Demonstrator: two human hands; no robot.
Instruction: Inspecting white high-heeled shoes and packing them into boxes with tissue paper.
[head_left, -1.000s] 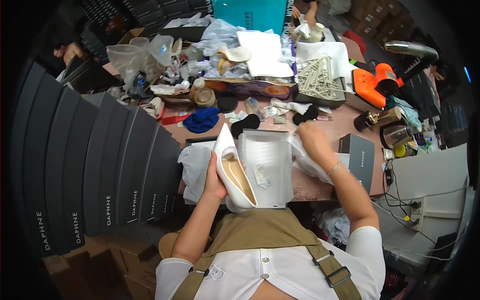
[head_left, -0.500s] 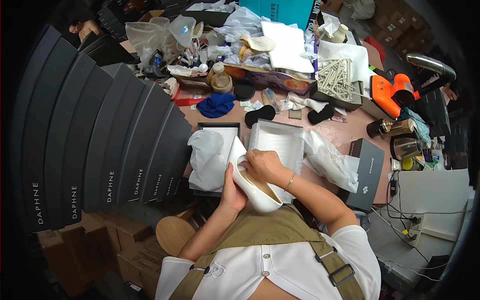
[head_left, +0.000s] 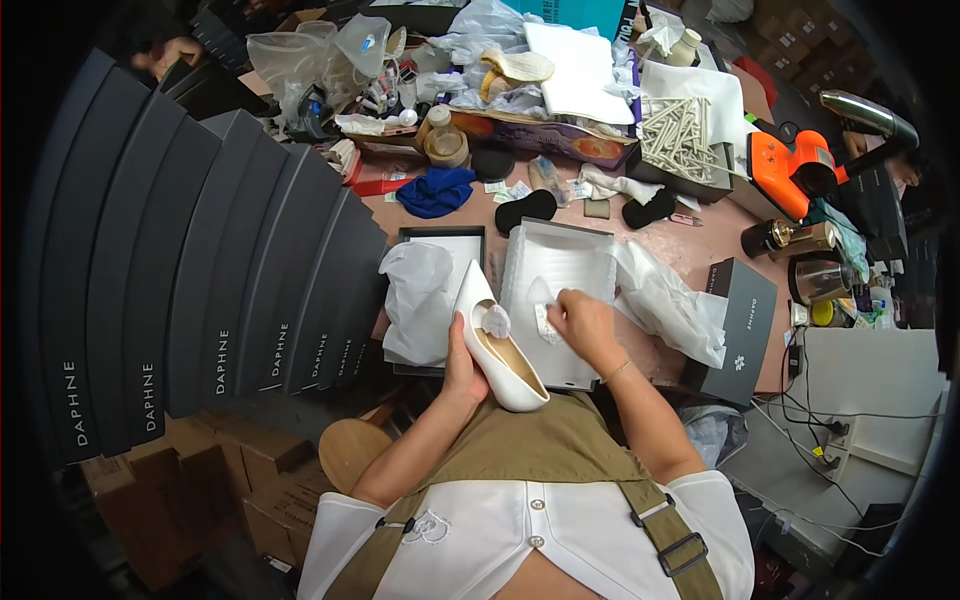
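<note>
My left hand [head_left: 462,368] grips a white pointed shoe [head_left: 490,340] by its heel end, toe pointing away from me, with crumpled white paper [head_left: 496,318] stuffed in its opening. My right hand [head_left: 583,322] is over the open white shoe box [head_left: 560,275], fingers pinched on a small clear packet [head_left: 545,322] by the box's near left wall. White tissue paper [head_left: 668,300] spills from the box to the right.
A row of dark shoe boxes [head_left: 200,290] fans along the left. A box lid [head_left: 438,240] holding white tissue lies left of the shoe. A dark box [head_left: 745,325] sits right. Orange tool [head_left: 785,175], blue cloth [head_left: 437,190], bags and clutter crowd the far table. Wooden stool [head_left: 352,448] below.
The shoe has come out of the box and now sits left of it in my left hand. My right hand let go of the tissue and went to a small packet.
</note>
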